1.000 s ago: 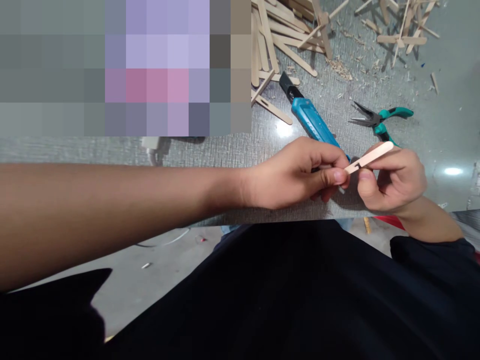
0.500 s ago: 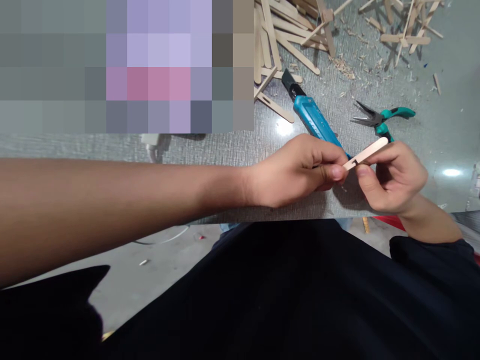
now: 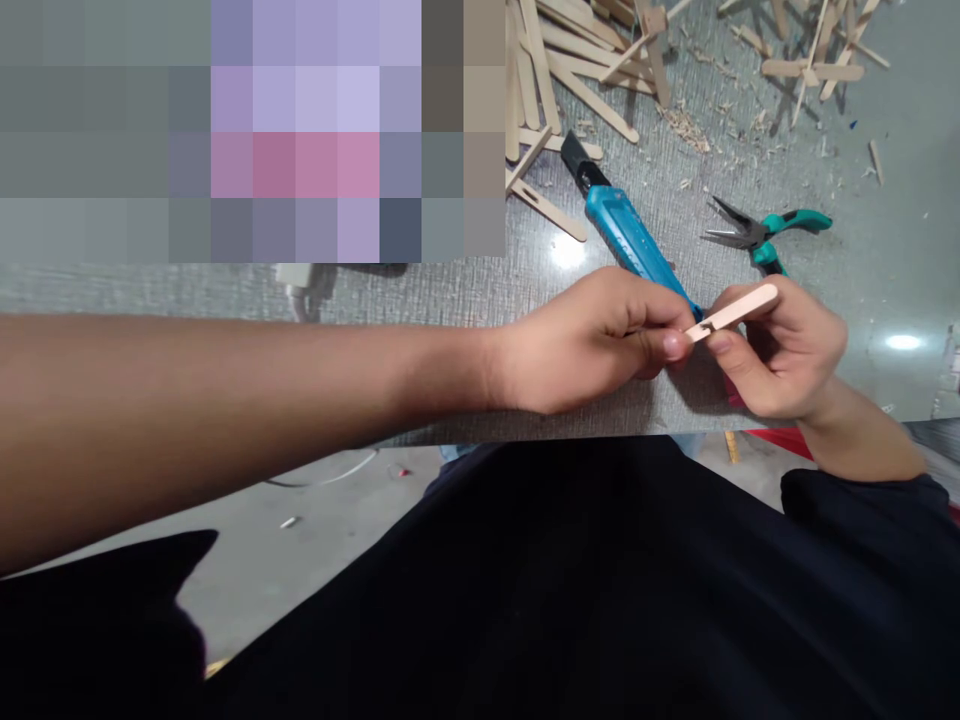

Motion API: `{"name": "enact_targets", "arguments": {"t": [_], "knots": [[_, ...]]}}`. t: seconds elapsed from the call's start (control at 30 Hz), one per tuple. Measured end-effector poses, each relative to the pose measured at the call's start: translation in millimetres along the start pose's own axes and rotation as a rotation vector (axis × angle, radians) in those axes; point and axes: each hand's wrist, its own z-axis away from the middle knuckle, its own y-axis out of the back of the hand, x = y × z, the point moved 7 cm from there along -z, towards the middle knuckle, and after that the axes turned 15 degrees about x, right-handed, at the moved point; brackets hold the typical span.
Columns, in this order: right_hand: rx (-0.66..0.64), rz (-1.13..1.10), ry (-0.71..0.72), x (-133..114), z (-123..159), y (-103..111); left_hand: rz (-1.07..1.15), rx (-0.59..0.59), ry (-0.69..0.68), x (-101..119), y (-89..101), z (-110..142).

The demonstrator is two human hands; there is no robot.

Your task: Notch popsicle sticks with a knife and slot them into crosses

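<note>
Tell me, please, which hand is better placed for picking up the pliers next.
Probably right: the right hand is nearer the pliers, though its fingers also seem to touch the notched stick; the left hand pinches that stick farther away.

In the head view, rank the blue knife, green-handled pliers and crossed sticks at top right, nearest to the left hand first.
1. Blue knife, just beyond the left hand.
2. Green-handled pliers, off to the right.
3. Crossed sticks, at top right.
</note>
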Motion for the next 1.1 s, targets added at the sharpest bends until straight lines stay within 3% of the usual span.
{"name": "enact_targets", "arguments": {"t": [0.3,0.73,0.97,1.1], "knots": [[-0.026,-0.096,0.015,22,11,1,-0.102,0.032,-0.101,1,3.3,4],[-0.098,-0.183,0.135,-3,-12,-5,-0.182,0.092,-0.247,5,8.9,12],[-0.178,-0.082,0.161,-6,-12,-3,-0.191,0.118,-0.386,10,11.6,17],[-0.136,0.059,0.244,-9,-16,4,-0.200,0.239,-0.379,12,18.5,17]]}}
